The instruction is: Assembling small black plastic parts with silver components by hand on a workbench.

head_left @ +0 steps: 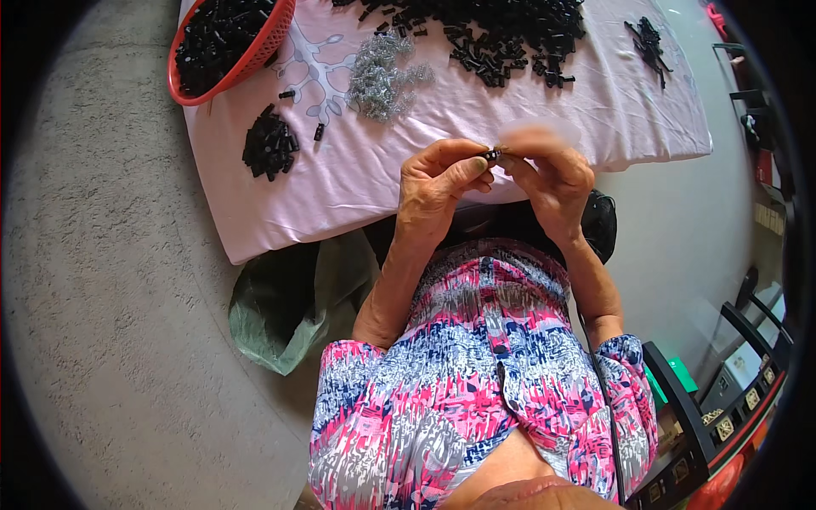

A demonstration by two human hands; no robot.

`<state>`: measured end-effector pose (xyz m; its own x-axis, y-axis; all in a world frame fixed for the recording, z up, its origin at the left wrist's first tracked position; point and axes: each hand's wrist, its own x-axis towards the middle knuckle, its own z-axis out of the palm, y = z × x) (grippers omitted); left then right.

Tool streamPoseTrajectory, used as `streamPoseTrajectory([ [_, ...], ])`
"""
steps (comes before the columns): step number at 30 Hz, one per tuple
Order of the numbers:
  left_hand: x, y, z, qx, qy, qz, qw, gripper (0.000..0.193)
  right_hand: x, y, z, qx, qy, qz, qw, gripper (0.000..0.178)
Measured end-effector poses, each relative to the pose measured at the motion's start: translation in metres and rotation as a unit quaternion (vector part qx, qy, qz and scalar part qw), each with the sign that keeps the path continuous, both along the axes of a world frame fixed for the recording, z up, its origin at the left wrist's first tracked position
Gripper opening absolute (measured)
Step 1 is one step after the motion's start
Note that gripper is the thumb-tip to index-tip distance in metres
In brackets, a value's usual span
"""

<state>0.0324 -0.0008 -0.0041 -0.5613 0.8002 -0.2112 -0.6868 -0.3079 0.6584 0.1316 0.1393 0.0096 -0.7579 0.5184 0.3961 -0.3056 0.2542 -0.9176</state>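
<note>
Between my two hands, just over the table's near edge, is a small black cylindrical plastic part (pixel 491 155). My left hand (pixel 433 185) pinches it between thumb and fingertips. My right hand (pixel 554 183) closes on its other end, with fingertips almost meeting those of the left; part of this hand is blurred. Beyond them lies a heap of small shiny metal springs (pixel 378 78). A large pile of black parts (pixel 510 30) spreads along the far side. To the left sits a smaller pile of black parts (pixel 269 144), with two loose pieces near it.
A red plastic basket (pixel 280 34) full of black parts stands at the table's far left. Several thin black pieces (pixel 648 47) lie at the far right of the pink cloth (pixel 340 200). A green plastic bag (pixel 285 319) hangs below the near edge. Black furniture (pixel 688 416) stands at right.
</note>
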Motion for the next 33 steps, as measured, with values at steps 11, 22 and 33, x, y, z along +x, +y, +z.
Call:
streamPoseTrajectory([
  [11,-0.011,-0.005,-0.011,0.074,-0.053,0.014,0.996,0.016,0.01,0.024,0.012,0.15,-0.042,-0.014,0.988,0.025],
  [22,-0.027,-0.012,-0.025,0.157,-0.054,0.017,0.986,0.02,-0.003,0.114,-0.021,0.303,-0.238,-0.175,0.906,0.024],
  [33,-0.023,-0.009,-0.028,0.132,-0.028,0.022,0.991,0.019,0.019,0.041,0.008,-0.084,-0.11,-0.075,0.988,0.021],
])
